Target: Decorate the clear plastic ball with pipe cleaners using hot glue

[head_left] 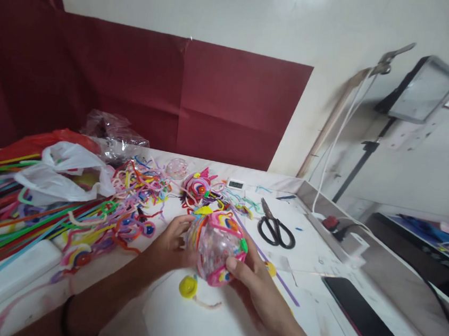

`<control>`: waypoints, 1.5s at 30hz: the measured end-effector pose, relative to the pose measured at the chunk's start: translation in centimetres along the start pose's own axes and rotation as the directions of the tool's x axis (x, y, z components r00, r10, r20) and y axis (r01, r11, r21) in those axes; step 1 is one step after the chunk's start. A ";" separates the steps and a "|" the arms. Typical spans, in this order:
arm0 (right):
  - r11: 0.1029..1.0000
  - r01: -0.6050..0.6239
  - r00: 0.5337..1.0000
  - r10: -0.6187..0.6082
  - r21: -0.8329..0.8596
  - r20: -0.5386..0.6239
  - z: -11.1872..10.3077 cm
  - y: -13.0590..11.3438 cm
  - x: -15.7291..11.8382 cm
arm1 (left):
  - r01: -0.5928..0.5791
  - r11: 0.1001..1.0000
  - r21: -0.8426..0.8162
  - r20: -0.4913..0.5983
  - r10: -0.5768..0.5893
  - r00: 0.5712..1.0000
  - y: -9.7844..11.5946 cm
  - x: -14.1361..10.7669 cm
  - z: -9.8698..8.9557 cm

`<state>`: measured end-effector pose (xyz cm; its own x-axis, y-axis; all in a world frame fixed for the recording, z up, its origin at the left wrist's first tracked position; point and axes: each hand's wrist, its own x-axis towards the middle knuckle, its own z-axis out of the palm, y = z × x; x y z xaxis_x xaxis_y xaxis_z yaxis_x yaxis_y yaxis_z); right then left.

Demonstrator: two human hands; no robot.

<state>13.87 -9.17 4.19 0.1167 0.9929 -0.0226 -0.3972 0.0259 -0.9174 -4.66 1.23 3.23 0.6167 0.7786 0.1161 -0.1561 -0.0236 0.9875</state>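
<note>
A clear round ball (216, 250) with coloured pipe-cleaner pieces on it is held up over the white table. My left hand (174, 243) grips its left side, fingers curled and partly blurred. On its right side my right hand (250, 280) holds it, thumb pressed on the front near a pink edge. A yellow coil (188, 287) with a pale pipe-cleaner tail lies just below the ball. Behind it sits a finished-looking pink, blue and white ball figure (200, 185).
Pipe cleaners (26, 222) and a white plastic bag (67, 173) spread on the left. Black-handled scissors (276, 229) lie right of the ball, a dark phone (372, 325) at the right front, a power strip (337, 238) behind it. A small digital display (235, 184) stands at the back.
</note>
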 end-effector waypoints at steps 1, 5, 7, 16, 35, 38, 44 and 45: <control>0.999 0.011 1.000 -0.011 0.032 -0.006 0.2 0.0 -0.1 | -0.042 0.998 0.043 0.031 0.040 0.999 -0.3 0.0 0.0; 0.989 0.066 0.998 -0.063 0.131 -0.023 0.9 0.3 -0.4 | -0.147 0.968 0.203 0.064 0.136 0.989 -0.6 -0.4 0.5; 0.986 0.046 0.999 -0.043 0.159 -0.023 1.1 0.5 -0.5 | -0.132 0.976 0.176 0.061 0.123 0.991 -0.8 -0.5 0.8; 0.994 -0.014 0.999 0.019 0.106 -0.048 0.7 1.1 -0.6 | -0.069 0.994 -0.084 0.110 0.078 0.991 -2.5 -0.2 1.3; 0.995 0.075 0.993 -0.080 -0.059 -0.091 0.2 1.4 -0.3 | 0.000 0.998 -0.071 0.069 0.005 0.998 -2.1 -0.4 1.0; 0.993 0.086 0.991 -0.093 -0.075 -0.098 0.0 1.6 -0.3 | -0.009 0.998 -0.059 0.077 0.013 0.997 -2.4 -0.4 0.9; 0.992 0.087 0.991 -0.096 -0.093 -0.098 0.0 1.8 -0.3 | -0.014 0.998 -0.069 0.090 0.020 0.996 -2.8 -0.4 0.7; 0.992 0.083 0.991 -0.092 -0.095 -0.101 0.0 1.8 -0.3 | -0.005 0.998 -0.070 0.094 0.012 0.995 -2.9 -0.4 0.6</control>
<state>13.13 -9.42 2.57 0.2441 0.9695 0.0221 -0.2982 0.0967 -0.9496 -4.03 0.58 0.37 0.6846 0.7158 0.1375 -0.2131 0.0162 0.9769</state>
